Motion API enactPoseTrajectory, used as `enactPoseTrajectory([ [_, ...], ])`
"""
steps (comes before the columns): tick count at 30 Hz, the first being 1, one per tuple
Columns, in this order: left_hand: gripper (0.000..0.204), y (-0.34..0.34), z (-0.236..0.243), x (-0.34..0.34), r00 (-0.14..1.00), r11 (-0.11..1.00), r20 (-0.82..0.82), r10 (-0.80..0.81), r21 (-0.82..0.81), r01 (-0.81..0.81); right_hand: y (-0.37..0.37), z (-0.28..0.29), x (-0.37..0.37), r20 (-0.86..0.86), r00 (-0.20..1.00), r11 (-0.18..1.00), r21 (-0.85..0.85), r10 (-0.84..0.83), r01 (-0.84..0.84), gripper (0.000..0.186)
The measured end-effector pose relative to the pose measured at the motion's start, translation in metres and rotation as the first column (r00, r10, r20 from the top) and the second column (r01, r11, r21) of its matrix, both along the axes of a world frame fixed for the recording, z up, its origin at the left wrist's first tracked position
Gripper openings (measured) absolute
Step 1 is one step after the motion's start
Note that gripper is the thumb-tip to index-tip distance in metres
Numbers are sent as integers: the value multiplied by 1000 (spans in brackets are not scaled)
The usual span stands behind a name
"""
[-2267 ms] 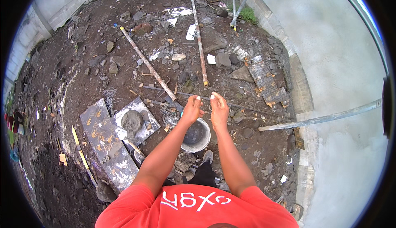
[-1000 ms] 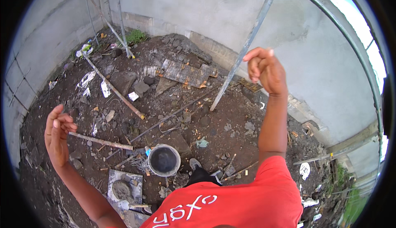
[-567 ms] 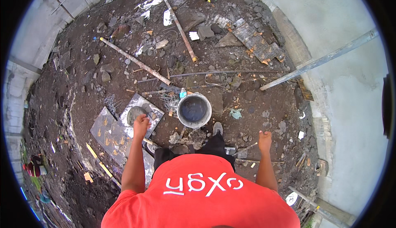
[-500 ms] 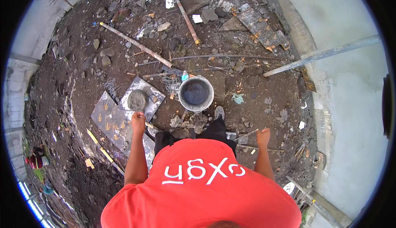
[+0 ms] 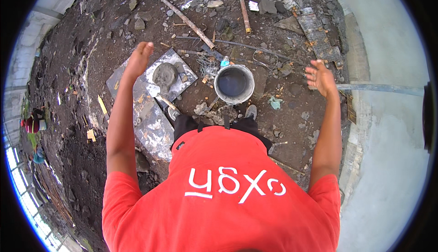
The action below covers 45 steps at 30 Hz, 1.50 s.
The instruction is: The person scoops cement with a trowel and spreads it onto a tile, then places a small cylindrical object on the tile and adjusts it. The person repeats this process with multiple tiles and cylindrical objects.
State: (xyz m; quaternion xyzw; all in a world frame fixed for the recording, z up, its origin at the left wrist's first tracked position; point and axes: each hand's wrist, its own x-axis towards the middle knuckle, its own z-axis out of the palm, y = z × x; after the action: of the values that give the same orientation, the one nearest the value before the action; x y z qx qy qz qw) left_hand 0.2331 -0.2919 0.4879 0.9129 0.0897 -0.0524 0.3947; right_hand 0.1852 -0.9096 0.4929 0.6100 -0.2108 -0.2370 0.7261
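Note:
My left hand (image 5: 139, 61) is held out above the left edge of the boards, fingers stretched out and nothing visible in it. On the far right, my right hand (image 5: 322, 79) is raised with its fingers apart, holding nothing. A round heap of wet grey mortar (image 5: 165, 76) sits on a flat, smeared board (image 5: 183, 65). A light wooden handle (image 5: 166, 102) lies at the heap's near side; what it belongs to is unclear. Between my hands, in front of my feet, stands a round bucket (image 5: 250, 88) with dark grey contents.
A second stained board (image 5: 154, 131) lies by my left foot. Poles (image 5: 178, 15) and metal strips lie across the rubble ahead. Tangled wire (image 5: 206, 65) is beside the bucket. A pale pole (image 5: 378, 88) meets the grey wall (image 5: 388, 138) at right. People are far left.
Both hands have risen and reached forward, farther apart. The left was closed near the mortar and the right closed by my side; both have opened. The view has shifted.

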Motion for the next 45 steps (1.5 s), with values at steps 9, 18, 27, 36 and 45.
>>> enactPoseTrajectory([
  [9,24,52,-107,-197,695,687,145,704,-385,-616,21,-121,-108,196,410,-313,391,-891,-866,41],
  [18,50,75,-8,-175,753,806,295,588,-293,-515,2,-10,-49,88,469,-407,373,-879,-834,54],
  [27,31,67,-28,-220,855,850,27,518,-134,-510,57,-51,-49,-287,615,-677,376,-734,-633,39],
  [36,23,-44,-32,-270,926,991,-375,-41,-133,-11,235,-62,-84,-172,898,-806,396,405,440,24],
  [45,17,-83,-17,-267,964,994,-245,-105,-44,97,242,-37,-88,-267,782,-754,224,562,618,10],
])
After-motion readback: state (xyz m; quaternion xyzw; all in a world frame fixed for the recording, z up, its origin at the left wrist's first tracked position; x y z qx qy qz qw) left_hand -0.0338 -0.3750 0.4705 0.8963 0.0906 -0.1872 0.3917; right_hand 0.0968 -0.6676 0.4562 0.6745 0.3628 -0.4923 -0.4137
